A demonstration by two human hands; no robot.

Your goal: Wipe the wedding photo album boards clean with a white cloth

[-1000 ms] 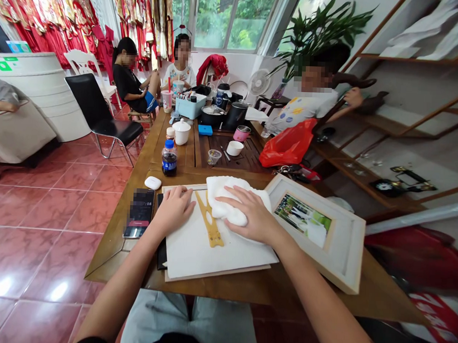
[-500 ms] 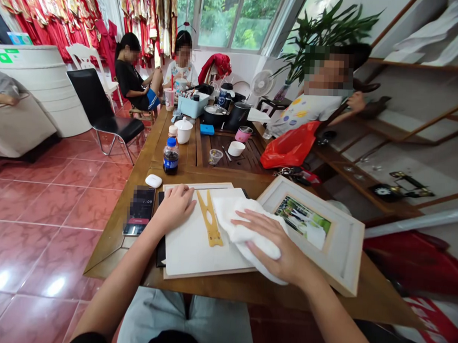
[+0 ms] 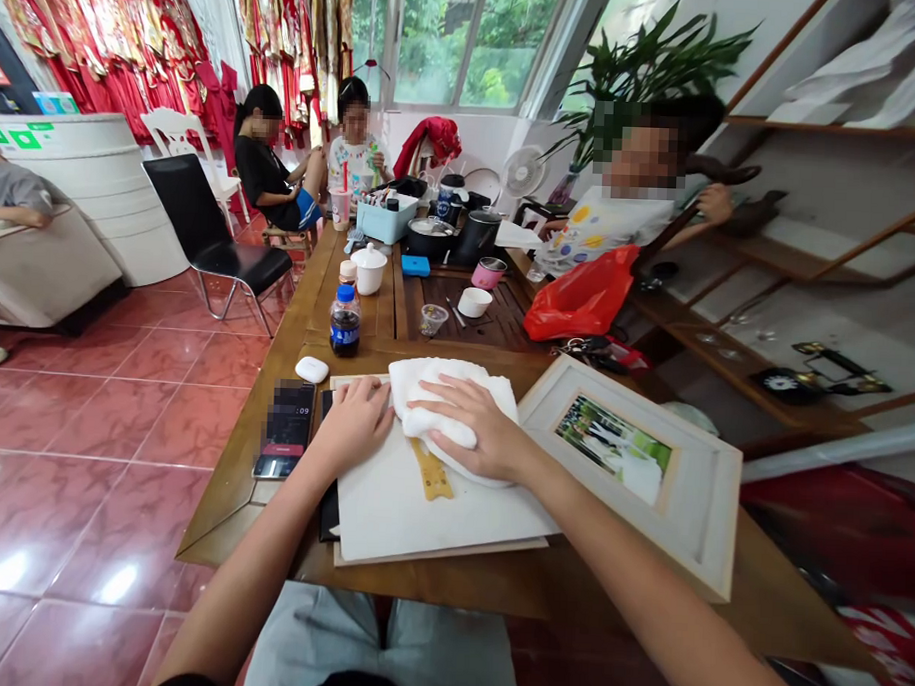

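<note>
Right hand: the right hand [image 3: 471, 427] lies palm down on top of a white towel [image 3: 440, 407], fingers spread and pointing left, resting on the cloth without clamping it.
Left hand: the left hand [image 3: 357, 427] lies palm down on a white board [image 3: 436, 517], fingers open, its fingertips just beside the left edge of the towel. The two hands are apart, with part of the towel between them.
Towel: bunched into a soft mound under the right hand, on the upper part of the board, with its folds showing around the fingers.
Board: flat on a wooden tabletop [image 3: 449, 588], directly in front of the person's lap.
Ruler: a yellow ruler [image 3: 432, 472] lies on the board, its upper part hidden under the towel and its lower end showing below the right hand.
Picture: a framed photo [image 3: 634, 459] with a wide pale border lies just right of the board, its edge close to the right hand.
Left of the board: a phone [image 3: 285, 427] with a blurred screen, and above it a white earbud case [image 3: 311, 369].
Farther along the tabletop: a cola bottle [image 3: 345, 322], a white lidded cup [image 3: 368, 269] and a red plastic bag [image 3: 581, 292].
People: one person in a dotted white shirt [image 3: 608, 228] sits at the far right of the tabletop.
</note>
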